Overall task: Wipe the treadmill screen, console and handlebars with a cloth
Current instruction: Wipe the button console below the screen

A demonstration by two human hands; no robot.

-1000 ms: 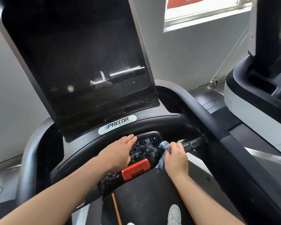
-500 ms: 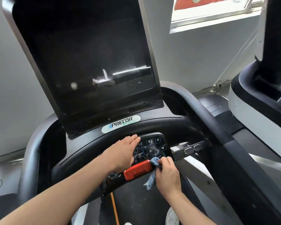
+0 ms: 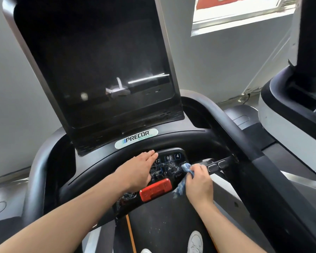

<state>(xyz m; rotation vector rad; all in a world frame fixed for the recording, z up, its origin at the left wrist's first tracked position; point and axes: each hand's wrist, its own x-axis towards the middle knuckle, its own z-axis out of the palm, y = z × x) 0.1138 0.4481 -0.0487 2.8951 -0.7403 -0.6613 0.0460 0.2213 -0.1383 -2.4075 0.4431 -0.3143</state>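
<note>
There is one view only, from a wide-angle camera worn on the person's head. It looks forward and down along both forearms, close to the treadmill console (image 3: 168, 167), which sits low in the middle of the frame. The dark screen (image 3: 98, 66) rises above it and fills the upper left, tilted back from the lens. The belt (image 3: 159, 216) and white shoe tips lie at the bottom edge. To the right the view takes in a neighbouring machine (image 3: 288, 114) and a grey wall; straight lines bow toward the edges.
</note>
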